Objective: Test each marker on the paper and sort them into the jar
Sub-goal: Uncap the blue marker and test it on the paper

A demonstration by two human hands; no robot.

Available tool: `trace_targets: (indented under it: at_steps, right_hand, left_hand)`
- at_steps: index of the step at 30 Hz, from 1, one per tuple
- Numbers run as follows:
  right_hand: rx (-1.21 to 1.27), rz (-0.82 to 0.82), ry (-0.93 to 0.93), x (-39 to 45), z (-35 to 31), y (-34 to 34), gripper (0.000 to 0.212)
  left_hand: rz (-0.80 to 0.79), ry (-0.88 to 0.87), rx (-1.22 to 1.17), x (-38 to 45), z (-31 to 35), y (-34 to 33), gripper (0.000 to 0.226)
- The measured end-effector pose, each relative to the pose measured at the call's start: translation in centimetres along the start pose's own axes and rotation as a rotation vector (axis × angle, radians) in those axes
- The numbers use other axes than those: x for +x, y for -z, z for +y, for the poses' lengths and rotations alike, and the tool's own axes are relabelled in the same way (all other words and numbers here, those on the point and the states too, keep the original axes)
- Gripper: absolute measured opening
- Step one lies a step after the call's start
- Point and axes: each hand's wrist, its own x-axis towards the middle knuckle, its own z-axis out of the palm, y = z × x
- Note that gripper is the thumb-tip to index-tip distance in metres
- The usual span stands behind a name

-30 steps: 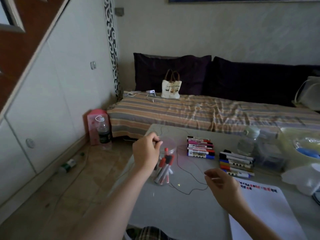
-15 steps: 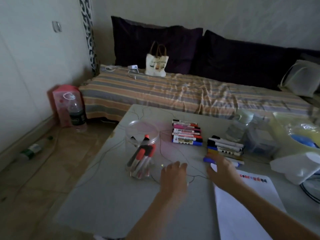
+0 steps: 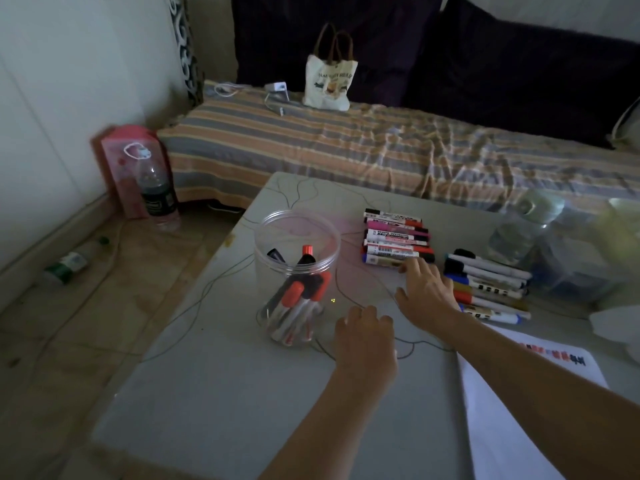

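A clear plastic jar [image 3: 296, 237] stands on the grey table [image 3: 214, 393] with several red and black capped markers inside. Right of it lies a stack of markers [image 3: 394, 241], and further right a second row of markers [image 3: 491, 289]. My right hand [image 3: 427, 292] reaches out with fingers spread, its fingertips touching the nearest marker of the stack. My left hand [image 3: 363, 336] rests on the table just right of the jar, fingers relaxed and empty. The white paper [image 3: 512, 427] with red and black test marks lies at the lower right.
A thin dark cable [image 3: 420, 342] loops across the table. Clear bottles and plastic containers [image 3: 526, 233] crowd the table's right side. A striped sofa bed [image 3: 346, 150] with a tote bag [image 3: 330, 81] lies behind. Bottles [image 3: 156, 195] and a pink box stand on the floor at left.
My left hand came down from the jar's rim to the table beside it. My right hand moved forward from near the paper to the stack of markers. The view tilted downward.
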Motion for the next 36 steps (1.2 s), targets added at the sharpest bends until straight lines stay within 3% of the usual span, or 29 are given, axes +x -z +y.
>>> trace_targets:
  at_steps: [4, 10, 14, 18, 21, 23, 24, 26, 29, 31, 34, 36]
  right_hand:
    - [-0.124, 0.144, 0.054, -0.6, 0.4, 0.0, 0.045]
    - [-0.198, 0.119, 0.083, -0.9, 0.3, -0.2, 0.046]
    - [-0.106, 0.205, 0.096, -0.6, -0.2, -0.1, 0.039]
    - [-0.139, 0.076, 0.135, -0.6, -0.3, -0.3, 0.048]
    - [0.149, 0.166, 0.212, -1.5, -0.3, 0.8, 0.031]
    - [0.406, 0.306, 0.159, -3.0, 0.2, 3.5, 0.007]
    - [0.517, 0.351, 0.073, -4.0, 0.6, 5.1, 0.017]
    - [0.738, 0.373, -0.114, -6.5, 2.3, 7.7, 0.018]
    - [1.209, 0.296, -0.311, -11.0, 5.1, 9.5, 0.014]
    - [1.432, 0.257, -0.423, -13.6, 6.4, 9.2, 0.022]
    - [1.585, 0.229, -0.479, -16.0, 7.4, 8.4, 0.020]
    - [1.555, 0.203, -0.506, -16.6, 8.0, 8.1, 0.019]
  left_hand:
    - [-0.006, -0.003, 0.016, 0.1, 0.3, 0.3, 0.037]
    - [-0.029, 0.022, 0.032, -0.2, 0.9, 0.5, 0.038]
    - [-0.061, 0.042, 0.067, -0.4, 1.4, 0.6, 0.044]
    - [-0.082, 0.057, 0.086, -0.3, 1.6, 0.6, 0.046]
    - [-0.043, 0.085, 0.041, 0.0, 1.6, 0.5, 0.039]
    - [0.031, 0.106, -0.109, 0.4, 1.6, 0.6, 0.034]
    - [0.067, 0.123, -0.222, 0.8, 1.6, 0.6, 0.032]
    - [0.068, 0.207, -0.462, 1.3, 2.0, 0.9, 0.027]
    - [-0.031, 0.437, -1.091, 1.4, 3.8, 1.5, 0.024]
    - [-0.145, 0.483, -1.379, 1.0, 6.0, 2.0, 0.024]
    - [-0.223, 0.463, -1.620, 0.1, 9.2, 2.8, 0.018]
    - [-0.198, 0.520, -1.693, -0.3, 10.5, 2.9, 0.016]
